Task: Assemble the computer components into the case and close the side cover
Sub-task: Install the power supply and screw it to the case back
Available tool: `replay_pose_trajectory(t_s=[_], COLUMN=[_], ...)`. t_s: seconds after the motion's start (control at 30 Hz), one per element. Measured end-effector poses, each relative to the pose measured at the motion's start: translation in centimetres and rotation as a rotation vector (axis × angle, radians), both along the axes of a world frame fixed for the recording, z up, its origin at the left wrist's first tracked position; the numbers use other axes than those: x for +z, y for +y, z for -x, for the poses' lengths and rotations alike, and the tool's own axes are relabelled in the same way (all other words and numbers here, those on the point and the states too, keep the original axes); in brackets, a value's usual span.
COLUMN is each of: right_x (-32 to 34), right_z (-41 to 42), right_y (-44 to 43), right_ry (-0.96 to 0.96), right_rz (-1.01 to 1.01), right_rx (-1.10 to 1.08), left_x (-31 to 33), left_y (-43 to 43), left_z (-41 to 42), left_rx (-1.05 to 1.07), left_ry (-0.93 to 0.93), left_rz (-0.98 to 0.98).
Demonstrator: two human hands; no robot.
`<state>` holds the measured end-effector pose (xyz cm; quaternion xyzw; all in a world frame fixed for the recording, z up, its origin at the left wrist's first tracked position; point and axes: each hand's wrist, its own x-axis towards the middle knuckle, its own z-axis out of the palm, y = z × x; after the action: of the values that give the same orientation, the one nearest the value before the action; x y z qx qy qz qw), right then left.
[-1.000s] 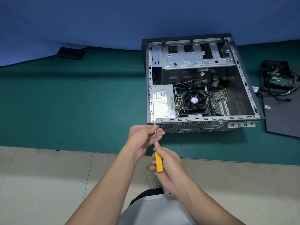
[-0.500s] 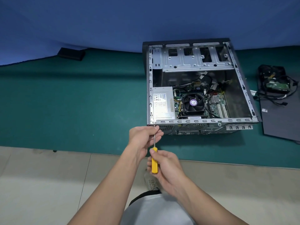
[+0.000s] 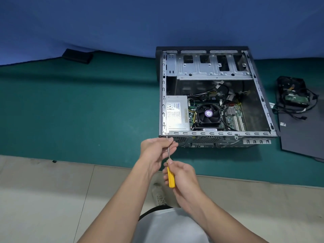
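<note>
Head view: right hand (image 3: 183, 179) grips the screwdriver (image 3: 171, 178), left hand (image 3: 155, 149) pinches its shaft at the case (image 3: 219, 133) edge.

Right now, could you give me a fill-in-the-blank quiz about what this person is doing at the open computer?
1. The right hand holds the screwdriver by its ____ handle.
2. The left hand pinches its shaft at the near ____ corner of the case.
3. The fan inside carries a ____ sticker.
4. The side cover lies to the ____ of the case.
Missing words: yellow, left, purple, right.
</note>
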<state>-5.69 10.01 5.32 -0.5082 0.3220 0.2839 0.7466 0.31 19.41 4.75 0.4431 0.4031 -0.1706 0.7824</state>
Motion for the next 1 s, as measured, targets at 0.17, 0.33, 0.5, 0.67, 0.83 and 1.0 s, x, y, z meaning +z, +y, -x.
replay_pose_trajectory(t_s=[0.17, 0.33, 0.5, 0.67, 0.83, 1.0], right_x=[0.5, 0.2, -0.2, -0.8, -0.9, -1.4], right_z=[-0.2, 0.4, 0.4, 0.1, 0.5, 1.0], right_y=[0.0, 0.6, 1.9, 1.4, 1.2, 2.0], right_ry=[0.205, 0.052, -0.038, 0.21, 0.06, -0.284], right_rz=[-0.429, -0.019, 0.146, -0.513, -0.039, 0.82], right_rx=[-0.064, -0.031, -0.013, -0.245, -0.124, 0.303], left_x=[0.3, 0.0, 0.2, 0.6, 0.4, 0.3], left_y=[1.3, 0.4, 0.6, 0.8, -0.4, -0.5], left_z=[-0.4, -0.1, 0.2, 0.0, 0.4, 0.5], left_rx=[-0.094, -0.017, -0.019, -0.035, 0.06, 0.052], left_ry=[0.003, 0.003, -0.007, 0.013, -0.012, -0.021], left_rz=[0.079, 0.017, 0.041, 0.011, -0.03, -0.045])
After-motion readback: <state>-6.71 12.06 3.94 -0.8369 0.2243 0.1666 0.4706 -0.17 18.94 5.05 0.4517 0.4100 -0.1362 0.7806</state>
